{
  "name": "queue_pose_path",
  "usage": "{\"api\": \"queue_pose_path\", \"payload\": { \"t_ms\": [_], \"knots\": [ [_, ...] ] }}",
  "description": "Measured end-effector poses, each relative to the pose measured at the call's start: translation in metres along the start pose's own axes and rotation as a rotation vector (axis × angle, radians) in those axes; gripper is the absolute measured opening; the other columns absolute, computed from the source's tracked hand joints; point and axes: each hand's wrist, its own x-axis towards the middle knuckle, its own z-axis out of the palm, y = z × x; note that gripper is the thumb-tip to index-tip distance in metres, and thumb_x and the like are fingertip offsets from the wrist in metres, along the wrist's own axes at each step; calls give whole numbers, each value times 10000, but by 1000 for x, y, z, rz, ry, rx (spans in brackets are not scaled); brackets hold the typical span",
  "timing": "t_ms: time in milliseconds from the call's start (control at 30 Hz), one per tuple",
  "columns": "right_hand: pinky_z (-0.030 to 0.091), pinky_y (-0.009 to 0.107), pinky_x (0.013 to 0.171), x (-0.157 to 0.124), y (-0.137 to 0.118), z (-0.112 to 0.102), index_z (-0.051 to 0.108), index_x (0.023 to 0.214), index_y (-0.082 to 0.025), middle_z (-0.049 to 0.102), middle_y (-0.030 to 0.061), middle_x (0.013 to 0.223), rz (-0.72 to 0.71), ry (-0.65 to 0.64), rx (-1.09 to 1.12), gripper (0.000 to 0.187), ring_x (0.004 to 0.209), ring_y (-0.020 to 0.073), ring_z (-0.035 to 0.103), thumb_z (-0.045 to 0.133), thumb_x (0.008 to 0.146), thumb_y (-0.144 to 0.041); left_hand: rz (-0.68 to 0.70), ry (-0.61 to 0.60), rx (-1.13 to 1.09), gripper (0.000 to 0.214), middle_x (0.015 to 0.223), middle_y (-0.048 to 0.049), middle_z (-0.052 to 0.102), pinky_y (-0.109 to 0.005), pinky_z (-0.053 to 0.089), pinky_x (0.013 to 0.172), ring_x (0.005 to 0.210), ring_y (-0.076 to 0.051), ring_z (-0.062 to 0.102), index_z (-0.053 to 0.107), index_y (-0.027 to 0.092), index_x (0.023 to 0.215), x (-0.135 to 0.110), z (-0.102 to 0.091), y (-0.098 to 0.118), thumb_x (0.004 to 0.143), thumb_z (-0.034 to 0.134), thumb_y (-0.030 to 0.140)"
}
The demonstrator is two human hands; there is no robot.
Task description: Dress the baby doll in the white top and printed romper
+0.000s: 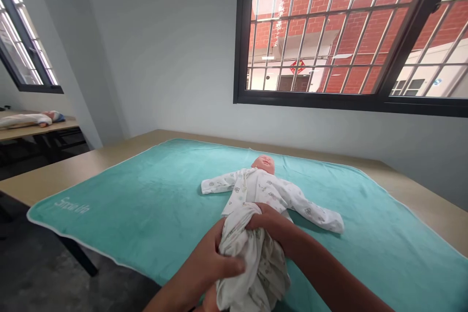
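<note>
A baby doll (263, 162) lies on its back on a teal blanket (146, 204), its head toward the wall. It wears a white printed long-sleeved top (256, 185) with both sleeves spread out. Over the doll's lower body, a white printed baby garment (243, 253) is bunched up. My left hand (210, 261) grips its left side, thumb across the cloth. On the upper right side, my right hand (268, 224) has its fingers closed on the same cloth. The doll's legs are mostly hidden; a skin-toned patch shows below my left hand, too cut off to name.
The blanket covers most of a wooden table (146, 144) set against a grey wall (175, 48), and hangs over the front left edge. A barred window (329, 100) is above. At far left, another table (32, 130) bears a clothed doll (27, 120).
</note>
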Motion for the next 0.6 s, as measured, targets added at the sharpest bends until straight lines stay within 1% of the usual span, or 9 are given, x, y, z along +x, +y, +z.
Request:
{"api": "queue_pose_path", "payload": {
  "t_ms": [67,167,267,333,367,433,467,533,600],
  "knots": [
    [481,329,789,0,1,2,715,943,-144,714,43,848,-27,-1,33,245,843,223,641,665,725,-245,19,27,71,749,1205,-78,661,-363,467,927,1090,-287,600,588,220,1274,-1,1,-2,576,859,198],
    [485,339,812,-2,-2,6,709,965,-142,705,46,853,-21,-38,-30,304,873,221,636,711,743,-349,20,102,-19,650,1131,-86,687,-352,494,848,1038,-286,620,603,186,1234,0,2,-7,614,799,185],
    [494,345,818,-4,-9,9,700,1014,-163,704,38,876,18,-184,-123,408,890,221,637,787,681,-382,-7,222,-107,600,1020,-89,711,-311,492,716,934,-275,652,610,162,1196,2,2,-13,612,742,128],
    [497,343,812,-5,-13,11,703,1013,-186,706,20,871,63,-264,-218,432,883,221,642,825,626,-336,-7,244,-126,566,957,-87,715,-302,478,687,884,-267,657,615,151,1165,1,0,-16,614,745,159],
    [496,339,810,-4,-14,11,709,996,-195,707,12,866,84,-273,-281,420,880,222,643,829,609,-302,2,243,-115,548,936,-83,714,-303,475,693,872,-264,653,619,150,1142,1,0,-18,612,755,190],
    [486,332,802,-3,-14,12,721,948,-201,709,8,878,85,-236,-407,354,887,229,638,805,607,-246,25,280,3,485,905,-67,706,-308,469,723,862,-254,637,632,156,1067,-1,-1,-18,606,765,228],
    [480,327,788,-3,-14,12,724,927,-201,709,9,883,68,-205,-450,315,885,231,635,783,618,-224,44,332,112,436,892,-54,701,-307,466,737,858,-247,626,634,163,1023,-2,0,-18,609,756,227],
    [468,320,742,-2,-12,13,719,893,-201,704,7,867,21,-147,-467,246,851,229,628,731,647,-194,91,457,357,343,886,-34,691,-304,460,765,869,-239,605,629,181,962,-4,4,-15,631,713,208],
    [462,315,710,-2,-11,14,701,875,-199,694,2,822,-4,-126,-423,205,806,220,624,689,672,-179,100,543,499,298,882,-22,682,-297,462,762,866,-236,596,616,194,954,-7,12,-11,663,668,229]
  ]
}}
